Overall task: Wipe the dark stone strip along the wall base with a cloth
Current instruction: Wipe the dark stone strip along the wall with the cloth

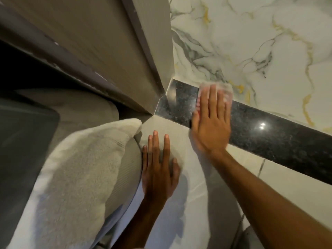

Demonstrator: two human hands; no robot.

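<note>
- The dark stone strip (269,133) runs along the base of the marble-patterned wall (251,42), passing under the right hand (210,121) and ending at a corner just beyond that hand's thumb side, where it meets a grey door frame (154,69).
- The right hand lies flat with fingers spread, pressing a pale cloth (215,88) against the strip. Only the cloth's upper edge shows past the fingertips, and it looks blurred, so I judge a wiping stroke is under way.
- The left hand (159,168) is also open and flat, palm down on the light floor tile (179,203) nearer the person. It holds nothing and seems to serve as a brace.
- A pale fluffy mat (80,168) lies just beside the left hand, on its outer side.
- Risks, as I judge them:
  - The cloth sits high under the fingers, half on the wall tile. It could slide out from under the palm, leaving bare skin smearing the polished stone.
  - The short stretch between the right hand and the corner is easy to miss, since the door frame crowds it.
  - The strip's lower edge, under the heel of the right hand, may get no cloth contact at all.
  - The floor looks glossy, so the bracing left hand could slip if weight shifts forward.
</note>
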